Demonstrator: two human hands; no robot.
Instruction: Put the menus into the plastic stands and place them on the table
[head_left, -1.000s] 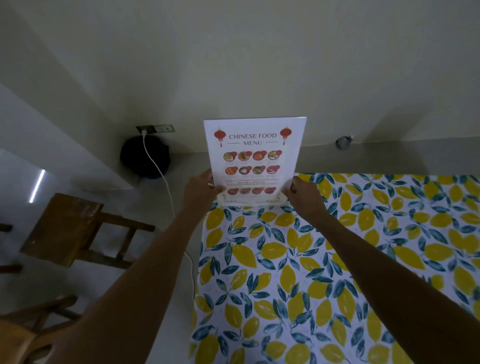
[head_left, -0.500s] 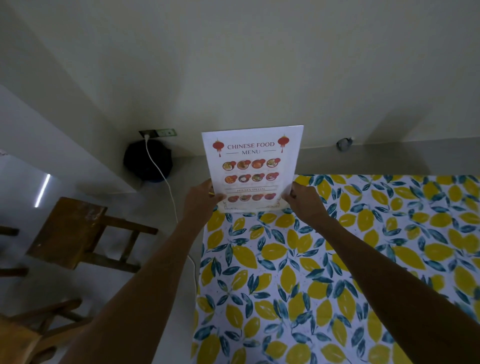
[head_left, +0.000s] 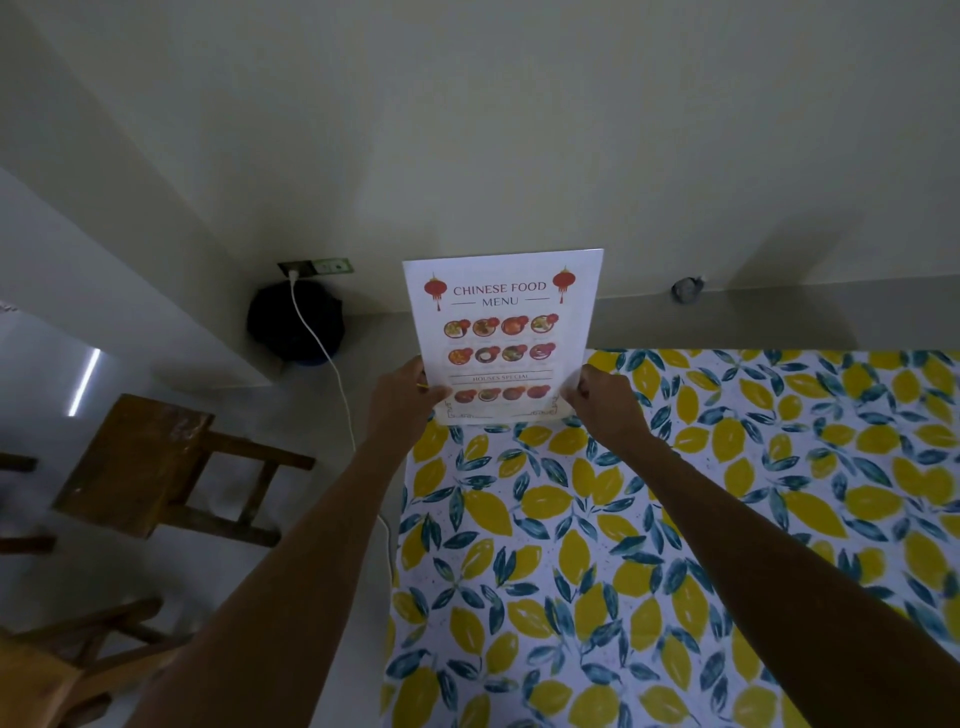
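A white "Chinese Food Menu" sheet in a clear plastic stand (head_left: 503, 332) stands upright at the far left corner of the table (head_left: 675, 545), which wears a lemon-print cloth. My left hand (head_left: 402, 397) grips its lower left edge. My right hand (head_left: 605, 402) grips its lower right edge. The stand's base touches or nearly touches the cloth; my hands hide part of it.
A wooden chair (head_left: 150, 467) stands on the floor left of the table, another chair (head_left: 62, 670) at bottom left. A white cable (head_left: 332, 374) runs from a wall socket (head_left: 317, 267) past a black round object (head_left: 296, 327). A wall rises right behind the table.
The menu in its stand has come down a little toward the table's far left corner, with both hands still on its lower edges.
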